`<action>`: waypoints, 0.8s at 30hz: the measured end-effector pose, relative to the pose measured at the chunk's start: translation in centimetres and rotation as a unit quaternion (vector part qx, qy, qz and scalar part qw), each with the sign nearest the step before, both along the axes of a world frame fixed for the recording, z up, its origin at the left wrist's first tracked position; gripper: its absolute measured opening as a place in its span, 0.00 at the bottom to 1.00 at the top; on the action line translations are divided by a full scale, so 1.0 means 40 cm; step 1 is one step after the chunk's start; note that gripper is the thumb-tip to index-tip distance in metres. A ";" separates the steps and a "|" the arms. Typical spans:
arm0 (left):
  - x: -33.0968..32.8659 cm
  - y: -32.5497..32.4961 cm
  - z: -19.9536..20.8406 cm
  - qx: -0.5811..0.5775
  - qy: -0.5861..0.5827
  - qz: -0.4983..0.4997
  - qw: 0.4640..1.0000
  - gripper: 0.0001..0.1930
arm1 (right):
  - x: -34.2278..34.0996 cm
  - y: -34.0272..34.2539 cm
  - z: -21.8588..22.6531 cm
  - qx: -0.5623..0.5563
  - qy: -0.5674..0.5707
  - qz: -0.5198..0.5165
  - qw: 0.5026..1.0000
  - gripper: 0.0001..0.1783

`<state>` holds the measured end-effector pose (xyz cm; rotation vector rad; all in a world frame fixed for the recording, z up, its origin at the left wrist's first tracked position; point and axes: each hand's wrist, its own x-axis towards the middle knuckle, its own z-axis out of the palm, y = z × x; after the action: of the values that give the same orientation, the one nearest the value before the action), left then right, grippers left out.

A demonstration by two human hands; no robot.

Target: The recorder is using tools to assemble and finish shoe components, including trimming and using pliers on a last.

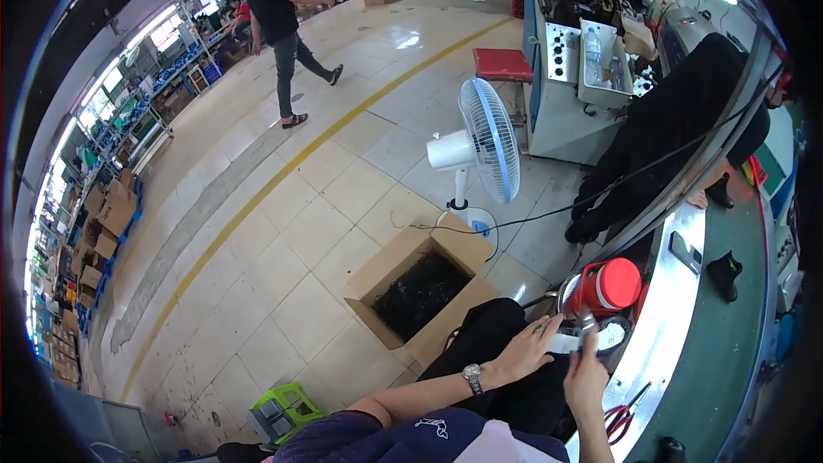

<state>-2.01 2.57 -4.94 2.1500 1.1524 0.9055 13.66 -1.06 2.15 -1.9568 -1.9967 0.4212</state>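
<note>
My left hand [525,351], with a watch on its wrist, is over my lap. Its fingers are closed on something I cannot make out. My right hand [585,375] comes up from the lower right, fingers wrapped round a shiny silvery object [587,324] smeared by motion. Between the hands shows a small white piece [563,343]; which hand bears it is unclear. Just beyond them is a round black-and-white item [612,334]. A red jug with a white-ringed lid [617,283] stands behind it. Red-handled scissors [621,420] lie right of my right forearm.
A green conveyor belt [737,343] with dark shoes [725,276] runs along the right; a phone [685,252] lies on its metal edge. An open cardboard box [411,340] with black scraps, a standing fan [489,141] and a green-grey stool [285,412] are on the floor. People are nearby.
</note>
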 end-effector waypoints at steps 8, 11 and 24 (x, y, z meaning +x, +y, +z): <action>-0.045 0.051 0.000 0.028 0.067 -0.119 0.990 0.32 | 0.105 0.073 0.067 0.015 -0.053 0.053 0.997 0.32; -0.073 0.054 0.014 0.076 0.123 -0.158 0.977 0.34 | 0.136 0.083 0.055 -0.027 -0.059 0.021 0.998 0.30; -0.269 -0.085 0.031 -0.150 -0.032 0.133 0.979 0.20 | -0.021 -0.035 0.111 -0.368 0.110 0.151 0.911 0.32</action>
<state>-12.75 -0.82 -3.69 1.7426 1.4641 0.8440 12.81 -2.45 6.60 -1.8199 -2.1725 1.5938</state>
